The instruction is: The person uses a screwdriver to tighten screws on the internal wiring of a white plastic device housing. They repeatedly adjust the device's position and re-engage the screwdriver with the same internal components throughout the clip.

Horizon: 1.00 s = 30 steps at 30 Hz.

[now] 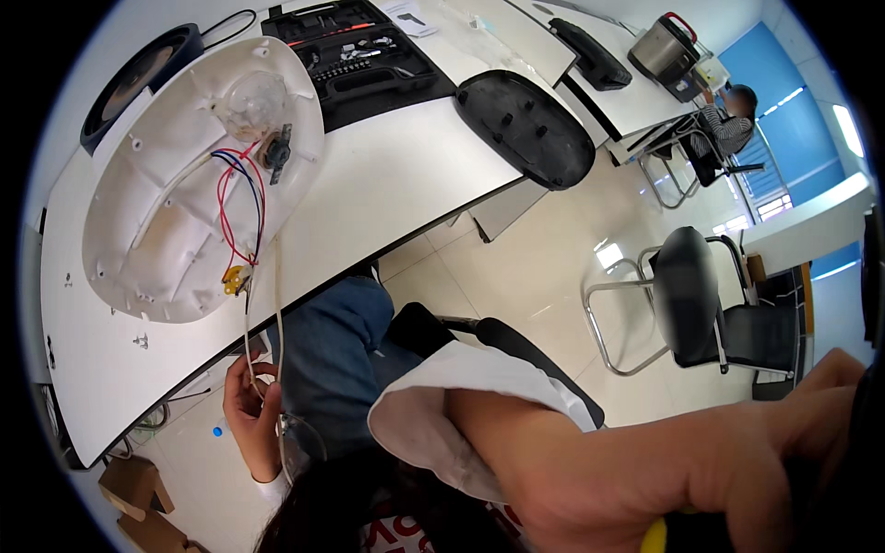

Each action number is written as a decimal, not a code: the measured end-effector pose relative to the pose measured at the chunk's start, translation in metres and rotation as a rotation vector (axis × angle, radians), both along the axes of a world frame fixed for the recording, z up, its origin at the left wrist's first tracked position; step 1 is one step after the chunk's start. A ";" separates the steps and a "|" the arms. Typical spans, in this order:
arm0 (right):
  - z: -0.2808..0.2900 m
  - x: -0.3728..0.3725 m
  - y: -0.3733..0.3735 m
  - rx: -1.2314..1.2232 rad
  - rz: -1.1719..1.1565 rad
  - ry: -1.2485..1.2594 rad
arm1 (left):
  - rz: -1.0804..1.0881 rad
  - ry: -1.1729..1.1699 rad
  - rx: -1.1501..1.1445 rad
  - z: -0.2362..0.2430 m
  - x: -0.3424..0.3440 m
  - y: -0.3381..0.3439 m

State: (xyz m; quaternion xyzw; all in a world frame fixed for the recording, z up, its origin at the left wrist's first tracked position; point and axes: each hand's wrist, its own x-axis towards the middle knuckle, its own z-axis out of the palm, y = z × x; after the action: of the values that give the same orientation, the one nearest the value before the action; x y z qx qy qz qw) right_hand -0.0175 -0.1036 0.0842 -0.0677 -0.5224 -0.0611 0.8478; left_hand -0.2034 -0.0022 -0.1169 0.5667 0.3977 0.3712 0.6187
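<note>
My left hand [248, 426] hangs below the table edge, fingers curled around a thin white cable [247, 339]. The cable runs up to a yellow component [231, 281] with red and blue wires in a white plastic shell [157, 267] on the table. The shell also holds a clear dome [254, 103] and a dark fitting [275, 152]. Small metal parts [142, 340] lie beside it. My right hand [690, 475] is raised very close to the camera at lower right, fingers bent beside a yellow object [654, 536]; what they grip is hidden.
The white table [387, 194] carries a black tool case [355, 78], black oval cover [524, 131] and dark round object [138, 83]. A person [724, 129] sits at another desk with a steel appliance [662, 55]. Chairs [682, 304] stand right; cardboard boxes [129, 493] lie lower left.
</note>
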 end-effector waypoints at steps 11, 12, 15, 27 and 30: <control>-0.010 -0.004 0.005 -0.103 -0.030 -0.043 | -0.059 -0.011 -0.029 0.002 -0.003 0.004; -0.009 -0.003 0.004 -0.108 -0.031 -0.040 | -0.050 -0.003 -0.027 0.000 -0.004 0.004; -0.007 -0.002 0.004 -0.117 -0.032 -0.053 | -0.007 -0.019 -0.019 -0.005 -0.002 0.004; -0.004 0.003 0.006 -0.132 -0.015 -0.110 | -0.054 -0.022 -0.042 0.000 -0.002 0.005; -0.003 0.004 0.008 -0.126 -0.019 -0.115 | -0.056 -0.018 -0.033 -0.001 -0.001 0.005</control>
State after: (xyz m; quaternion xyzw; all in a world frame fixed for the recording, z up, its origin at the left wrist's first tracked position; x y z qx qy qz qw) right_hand -0.0131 -0.0956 0.0815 -0.1222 -0.5724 -0.0400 0.8098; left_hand -0.2049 0.0031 -0.1174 0.5640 0.3821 0.3525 0.6416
